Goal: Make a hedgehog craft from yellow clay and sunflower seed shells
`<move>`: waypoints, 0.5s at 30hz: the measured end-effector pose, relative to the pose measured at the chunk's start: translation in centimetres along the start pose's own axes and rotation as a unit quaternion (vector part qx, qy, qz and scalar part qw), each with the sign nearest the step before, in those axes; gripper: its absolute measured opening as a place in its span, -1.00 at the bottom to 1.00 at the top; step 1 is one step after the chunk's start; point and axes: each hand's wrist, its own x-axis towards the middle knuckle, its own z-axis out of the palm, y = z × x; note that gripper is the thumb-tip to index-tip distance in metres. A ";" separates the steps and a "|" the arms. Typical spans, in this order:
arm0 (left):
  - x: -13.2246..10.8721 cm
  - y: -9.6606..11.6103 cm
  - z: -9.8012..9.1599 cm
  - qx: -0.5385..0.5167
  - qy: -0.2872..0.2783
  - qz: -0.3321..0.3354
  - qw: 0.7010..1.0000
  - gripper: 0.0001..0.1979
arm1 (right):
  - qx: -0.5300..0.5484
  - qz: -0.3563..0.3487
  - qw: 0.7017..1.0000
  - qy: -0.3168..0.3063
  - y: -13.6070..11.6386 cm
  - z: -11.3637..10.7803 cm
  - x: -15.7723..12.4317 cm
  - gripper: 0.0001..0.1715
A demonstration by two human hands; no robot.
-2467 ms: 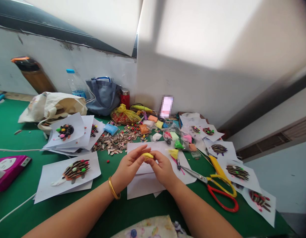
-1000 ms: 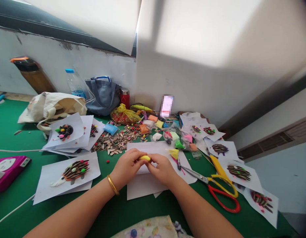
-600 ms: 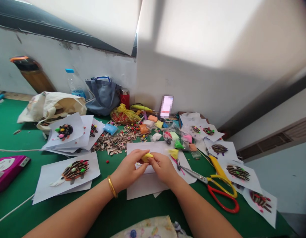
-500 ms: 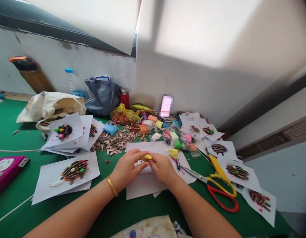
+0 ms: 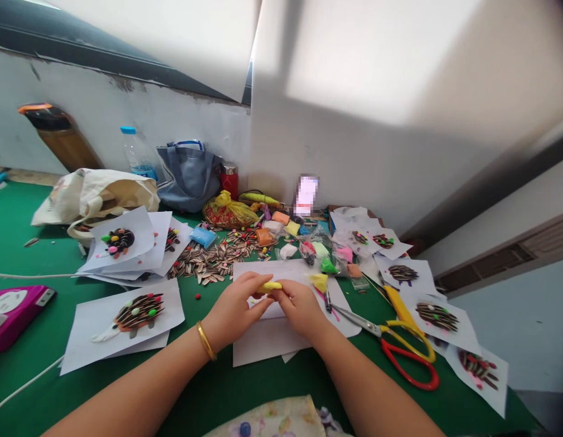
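Note:
A small lump of yellow clay (image 5: 269, 286) is pinched between the fingertips of both my hands. My left hand (image 5: 236, 307), with a gold bangle on its wrist, grips it from the left. My right hand (image 5: 301, 309) grips it from the right, and the fingertips of the two meet. They hover just above a sheet of white paper (image 5: 263, 343) lying on the green table (image 5: 30, 340). A heap of sunflower seeds (image 5: 208, 262) lies just beyond the paper.
Scissors with red and yellow handles (image 5: 402, 352) lie to the right. Paper sheets with seed hedgehogs (image 5: 138, 312) lie left and right (image 5: 438, 317). Small bags of coloured clay (image 5: 324, 261), a blue bag (image 5: 187, 176), a water bottle (image 5: 134, 152) and a cloth bag (image 5: 96, 194) stand at the back.
My hands have dipped slightly towards the paper and come back, working the yellow clay between the fingertips; it now looks longer and flatter. Nothing else on the table has moved.

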 end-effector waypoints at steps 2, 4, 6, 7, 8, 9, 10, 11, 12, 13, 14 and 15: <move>0.1 -0.1 -0.2 0.019 -0.008 0.000 1.000 -0.64 | -0.060 -0.022 0.998 0.014 -0.2 0.0 0.0 -0.70; 0.2 -0.3 -0.5 0.044 -0.002 -0.003 0.999 -0.75 | -0.078 -0.038 0.996 0.014 -0.4 0.0 -0.1 -0.73; 0.3 -0.4 -0.6 0.053 0.004 -0.007 0.999 -0.80 | -0.043 -0.038 0.998 0.000 -0.7 0.0 -0.1 -0.75; 0.3 -0.4 -0.6 0.049 0.008 -0.008 0.999 -0.81 | -0.008 -0.033 0.999 -0.008 -0.8 0.0 -0.1 -0.74; 0.3 -0.4 -0.5 0.039 0.013 -0.010 0.999 -0.82 | 0.033 -0.027 0.999 -0.016 -0.9 0.0 -0.1 -0.71; 0.3 -0.3 -0.3 0.026 0.019 -0.012 0.999 -0.83 | 0.072 -0.021 0.997 -0.027 -0.9 -0.1 -0.1 -0.67; 0.1 -0.2 -0.2 0.011 0.025 -0.015 1.000 -0.84 | 0.103 -0.013 0.994 -0.037 -0.8 -0.1 0.0 -0.63; 0.0 0.0 0.0 -0.004 0.029 -0.016 0.999 -0.82 | 0.122 -0.005 0.991 -0.045 -0.7 -0.1 0.0 -0.59; -0.1 0.1 0.2 -0.017 0.030 -0.016 0.999 -0.76 | 0.127 0.001 0.991 -0.050 -0.6 -0.1 0.0 -0.57; -0.3 0.3 0.3 -0.028 0.025 -0.012 0.999 -0.68 | 0.117 0.004 0.992 -0.051 -0.5 -0.1 0.0 -0.57; -0.4 0.4 0.4 -0.035 0.015 -0.006 0.999 -0.59 | 0.093 0.001 0.995 -0.047 -0.3 -0.1 0.0 -0.58; -0.5 0.4 0.4 -0.037 0.002 0.000 0.999 -0.53 | 0.061 -0.007 0.997 -0.038 -0.2 0.0 0.0 -0.60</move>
